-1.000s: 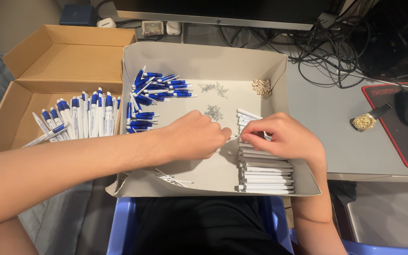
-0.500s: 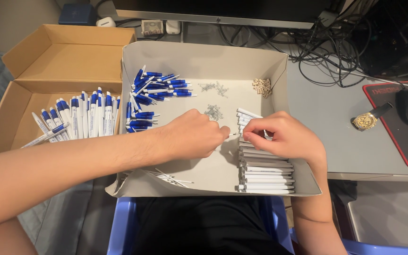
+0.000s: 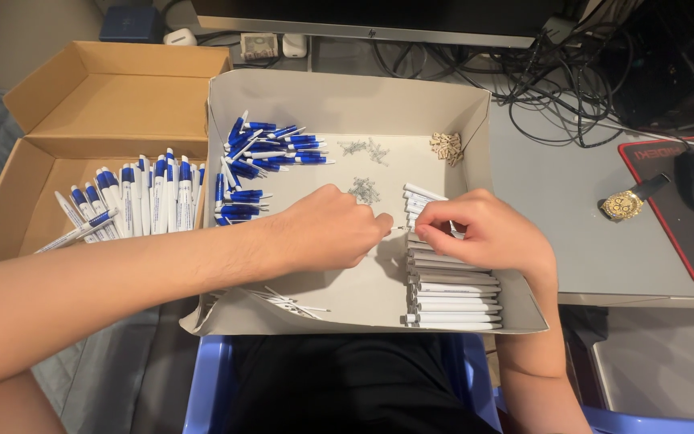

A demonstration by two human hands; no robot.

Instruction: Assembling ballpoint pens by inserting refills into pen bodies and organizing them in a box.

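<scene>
Grip pinched, left hand point(image 3: 327, 229), right hand point(image 3: 479, 233) curled

materials and finishes

a matt grey card tray point(image 3: 347, 100) is seen beside a brown corrugated cardboard box point(image 3: 114, 96). smooth white plastic pen barrels point(image 3: 451, 293), glossy blue plastic caps point(image 3: 271, 149) and small shiny metal springs point(image 3: 363, 190) are shown.

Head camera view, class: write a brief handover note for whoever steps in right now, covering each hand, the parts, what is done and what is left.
Left hand pinches a thin refill; right hand grips one white barrel atop the white barrel stack; the two meet tip to tip.
Parts in the grey tray: blue pen ends, springs.
Done: finished pens in the brown box.
Left: the barrel stack, many blue ends.
</scene>
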